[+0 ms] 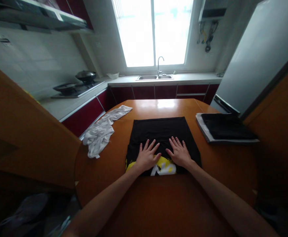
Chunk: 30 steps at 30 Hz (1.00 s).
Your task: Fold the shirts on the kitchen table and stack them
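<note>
A black garment (161, 131) with a yellow and white print near its front edge lies folded flat on the round wooden table (158, 204). My left hand (147, 156) rests flat on its near left part, fingers spread. Beside it, my right hand (179, 153) presses flat on the near right part, fingers apart too. Neither hand grips the cloth.
A crumpled white garment (101, 131) lies at the table's left edge. A stack of folded black and white clothes (226, 131) sits at the right. Behind are a counter with a sink (155, 77), a stove with pans (77, 86), and a fridge (257, 56).
</note>
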Each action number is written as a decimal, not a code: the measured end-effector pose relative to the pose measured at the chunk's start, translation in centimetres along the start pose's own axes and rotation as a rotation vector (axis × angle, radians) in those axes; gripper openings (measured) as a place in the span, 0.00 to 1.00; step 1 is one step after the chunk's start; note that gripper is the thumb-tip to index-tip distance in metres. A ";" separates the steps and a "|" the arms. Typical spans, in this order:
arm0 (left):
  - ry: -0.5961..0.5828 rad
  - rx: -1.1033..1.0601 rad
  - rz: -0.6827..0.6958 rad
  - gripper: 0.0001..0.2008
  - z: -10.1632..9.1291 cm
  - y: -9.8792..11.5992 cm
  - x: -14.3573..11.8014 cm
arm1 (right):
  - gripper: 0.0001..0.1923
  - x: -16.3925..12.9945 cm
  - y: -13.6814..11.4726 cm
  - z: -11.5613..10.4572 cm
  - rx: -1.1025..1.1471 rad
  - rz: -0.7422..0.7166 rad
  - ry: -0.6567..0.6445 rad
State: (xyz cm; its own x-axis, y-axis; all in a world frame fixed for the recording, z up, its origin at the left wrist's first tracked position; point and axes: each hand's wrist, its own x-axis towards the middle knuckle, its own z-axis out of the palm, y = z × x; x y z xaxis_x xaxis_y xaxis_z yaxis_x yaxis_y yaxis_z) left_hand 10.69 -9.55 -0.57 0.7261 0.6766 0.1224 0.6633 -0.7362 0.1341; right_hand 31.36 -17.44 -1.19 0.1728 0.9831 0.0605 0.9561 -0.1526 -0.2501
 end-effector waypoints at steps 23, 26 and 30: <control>0.130 0.005 -0.117 0.27 -1.5 -0.2 0.0 | 0.30 -0.6 0.1 -1.9 0.039 0.047 0.213; 0.060 0.009 0.036 0.27 -0.6 2.2 -0.9 | 0.30 -1.8 -2.8 -0.9 0.056 -0.070 0.111; 0.018 0.037 0.101 0.28 0.6 3.2 -1.6 | 0.31 -2.5 -4.0 0.2 0.032 -0.078 0.015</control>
State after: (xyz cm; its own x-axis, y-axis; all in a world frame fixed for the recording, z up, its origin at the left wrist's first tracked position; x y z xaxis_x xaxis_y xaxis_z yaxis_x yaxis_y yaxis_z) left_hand 11.74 -12.98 -0.94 0.7866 0.5988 0.1511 0.5933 -0.8006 0.0842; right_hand 27.00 -19.27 -0.54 0.1015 0.9903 0.0951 0.9588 -0.0719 -0.2747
